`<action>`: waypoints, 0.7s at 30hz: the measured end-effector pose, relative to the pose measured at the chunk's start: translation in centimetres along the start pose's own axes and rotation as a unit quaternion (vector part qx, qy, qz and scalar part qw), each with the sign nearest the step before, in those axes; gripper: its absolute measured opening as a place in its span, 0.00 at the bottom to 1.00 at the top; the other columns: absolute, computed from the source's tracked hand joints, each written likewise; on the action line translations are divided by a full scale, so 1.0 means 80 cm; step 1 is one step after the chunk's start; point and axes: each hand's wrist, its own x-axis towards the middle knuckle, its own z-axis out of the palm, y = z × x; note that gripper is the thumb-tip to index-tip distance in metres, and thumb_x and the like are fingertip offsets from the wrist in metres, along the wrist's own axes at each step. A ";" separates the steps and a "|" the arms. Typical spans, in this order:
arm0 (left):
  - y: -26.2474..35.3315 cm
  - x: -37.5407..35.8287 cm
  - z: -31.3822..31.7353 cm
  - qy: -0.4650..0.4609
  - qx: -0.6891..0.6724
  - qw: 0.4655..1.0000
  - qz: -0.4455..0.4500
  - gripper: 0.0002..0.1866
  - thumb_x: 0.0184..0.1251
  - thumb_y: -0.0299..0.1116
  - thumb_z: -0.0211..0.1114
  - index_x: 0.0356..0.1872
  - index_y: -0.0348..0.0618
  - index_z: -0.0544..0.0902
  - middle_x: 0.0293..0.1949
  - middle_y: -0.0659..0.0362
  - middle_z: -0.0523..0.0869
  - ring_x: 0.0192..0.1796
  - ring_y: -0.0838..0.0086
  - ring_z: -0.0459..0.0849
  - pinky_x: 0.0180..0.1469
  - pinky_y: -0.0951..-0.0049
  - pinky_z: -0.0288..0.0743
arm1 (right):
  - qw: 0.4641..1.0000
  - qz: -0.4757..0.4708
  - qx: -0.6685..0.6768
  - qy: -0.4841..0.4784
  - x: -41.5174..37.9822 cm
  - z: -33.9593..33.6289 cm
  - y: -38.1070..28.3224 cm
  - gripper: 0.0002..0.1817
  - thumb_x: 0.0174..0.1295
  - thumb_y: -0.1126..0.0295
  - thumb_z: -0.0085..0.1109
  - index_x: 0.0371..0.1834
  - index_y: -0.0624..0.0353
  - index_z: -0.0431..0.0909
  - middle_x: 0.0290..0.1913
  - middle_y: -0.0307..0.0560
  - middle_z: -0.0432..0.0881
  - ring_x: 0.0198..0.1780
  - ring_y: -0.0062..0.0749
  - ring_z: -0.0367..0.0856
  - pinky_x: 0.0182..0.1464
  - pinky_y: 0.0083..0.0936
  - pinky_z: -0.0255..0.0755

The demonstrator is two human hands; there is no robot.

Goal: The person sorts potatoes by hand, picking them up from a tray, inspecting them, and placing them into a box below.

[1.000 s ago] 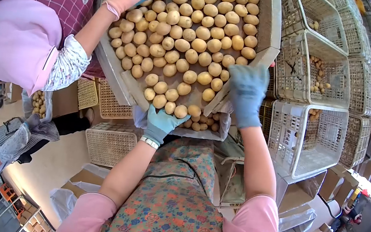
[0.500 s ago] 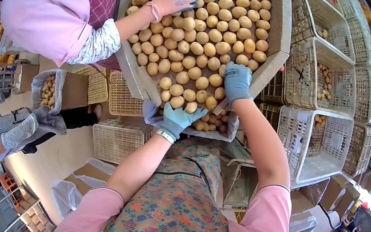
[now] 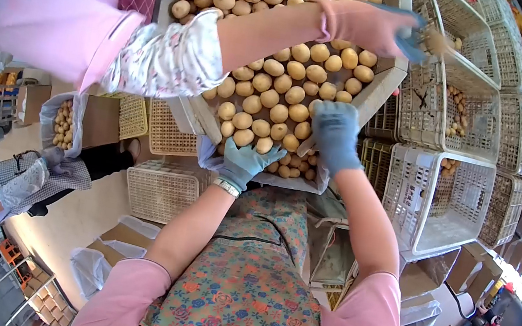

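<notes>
Gloved hands flank the narrow mouth of a railed surface loaded with potatoes. The left hand has its fingers loosely spread, closed around nothing, with a front potato lying right at their tips, on the far side. That potato is nearer the left hand than the right, and, being roundish, shows no clear long axis. The right hand bends its fingers down at the mouth's right edge; whether they grasp anything cannot be told. A second potato sits just left of them. Below, between the two sets of fingers, a lined box holds more potatoes. Beyond the right fingers, a co-worker's gloved hand extends across the surface, while a plastic crate stands to their right
</notes>
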 end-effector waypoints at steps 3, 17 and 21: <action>0.002 0.001 0.005 0.196 -0.177 0.964 -0.039 0.47 0.73 0.66 0.57 0.83 0.48 0.55 0.83 0.51 0.57 0.82 0.51 0.56 0.80 0.40 0.53 | 0.984 0.071 -0.119 -0.111 0.039 0.011 -0.045 0.07 0.69 0.64 0.63 0.47 0.43 0.85 0.39 0.30 0.87 0.45 0.29 0.87 0.47 0.37 0.72; 0.003 0.001 0.010 0.179 -0.217 0.959 -0.030 0.42 0.78 0.67 0.44 0.83 0.51 0.57 0.84 0.50 0.56 0.82 0.41 0.57 0.78 0.25 0.53 | 0.858 0.088 0.485 0.146 -0.083 -0.079 -0.039 0.36 0.45 0.53 0.85 0.58 0.55 0.83 0.49 0.50 0.77 0.52 0.43 0.78 0.56 0.37 0.78; -0.003 0.007 -0.007 0.224 -0.061 0.973 0.002 0.35 0.83 0.60 0.42 0.81 0.51 0.61 0.82 0.54 0.63 0.82 0.55 0.61 0.82 0.44 0.57 | 0.832 0.119 0.520 0.152 -0.101 -0.093 -0.059 0.36 0.42 0.53 0.87 0.55 0.57 0.84 0.50 0.51 0.76 0.52 0.44 0.79 0.56 0.37 0.77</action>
